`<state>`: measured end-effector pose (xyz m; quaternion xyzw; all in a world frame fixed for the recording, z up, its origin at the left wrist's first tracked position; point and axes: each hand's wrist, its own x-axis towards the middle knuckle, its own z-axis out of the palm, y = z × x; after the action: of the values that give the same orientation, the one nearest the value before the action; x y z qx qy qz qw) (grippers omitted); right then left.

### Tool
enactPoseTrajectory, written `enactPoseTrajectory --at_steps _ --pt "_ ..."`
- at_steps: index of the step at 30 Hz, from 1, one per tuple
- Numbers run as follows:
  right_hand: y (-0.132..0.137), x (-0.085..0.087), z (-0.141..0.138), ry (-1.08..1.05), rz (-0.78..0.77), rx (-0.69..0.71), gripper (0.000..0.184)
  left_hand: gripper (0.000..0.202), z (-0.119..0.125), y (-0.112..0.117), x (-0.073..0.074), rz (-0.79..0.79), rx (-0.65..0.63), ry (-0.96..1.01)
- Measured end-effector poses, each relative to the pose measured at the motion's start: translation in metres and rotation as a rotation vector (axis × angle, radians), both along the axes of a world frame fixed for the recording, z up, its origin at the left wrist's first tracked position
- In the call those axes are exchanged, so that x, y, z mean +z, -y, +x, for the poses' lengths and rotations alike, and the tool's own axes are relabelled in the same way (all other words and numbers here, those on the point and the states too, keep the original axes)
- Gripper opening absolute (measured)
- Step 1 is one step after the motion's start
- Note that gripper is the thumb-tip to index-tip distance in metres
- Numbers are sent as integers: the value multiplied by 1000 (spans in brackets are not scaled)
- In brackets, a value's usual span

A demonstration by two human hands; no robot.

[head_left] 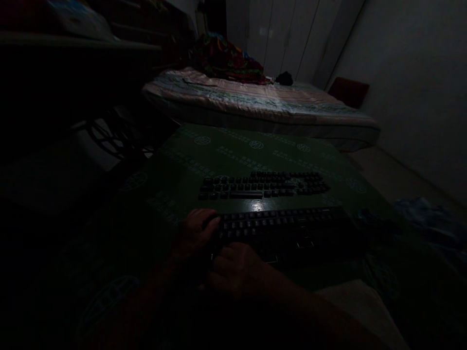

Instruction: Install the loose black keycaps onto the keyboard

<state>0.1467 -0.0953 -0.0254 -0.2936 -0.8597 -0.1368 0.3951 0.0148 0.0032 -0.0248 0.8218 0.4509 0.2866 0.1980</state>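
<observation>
The room is very dark. A black keyboard point(280, 221) lies on a green table point(233, 150) with printed white logos. My left hand point(199, 228) is closed round the keyboard's left end, thumb over its upper corner. At the near left part of the keyboard is my right hand point(237, 267), fingers curled; what they may hold is hidden. Bare patches with light outlines show along the keyboard's near side, where keycaps are off. Beyond it, loose black keycaps point(248, 186) lie in rows in keyboard layout, with a long space bar keycap point(246, 195) among them.
A bed point(255, 99) with a striped sheet stands past the table, a dark red patterned blanket point(229, 61) heaped on it. Crumpled cloth point(430, 221) lies at the right. A pale cloth or sheet point(357, 304) is near my right forearm. Dark furniture stands at the left.
</observation>
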Motion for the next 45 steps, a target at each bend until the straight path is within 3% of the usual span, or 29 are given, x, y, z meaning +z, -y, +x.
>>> enactPoseTrajectory --at_steps 10,16,23,29,45 --pt "9 7 -9 46 -23 42 30 27 0 0 -1 5 -3 -8" --pt "14 12 -10 120 -70 51 23 28 -1 -1 1 -8 -29 15" --pt "25 28 -22 322 -240 204 18 28 -1 0 3 -8 -46 5" --pt "25 21 -24 393 -324 208 20 28 -2 0 3 -16 -38 8" --pt "18 15 -22 349 -276 172 24 28 -4 -2 2 -19 -29 48"
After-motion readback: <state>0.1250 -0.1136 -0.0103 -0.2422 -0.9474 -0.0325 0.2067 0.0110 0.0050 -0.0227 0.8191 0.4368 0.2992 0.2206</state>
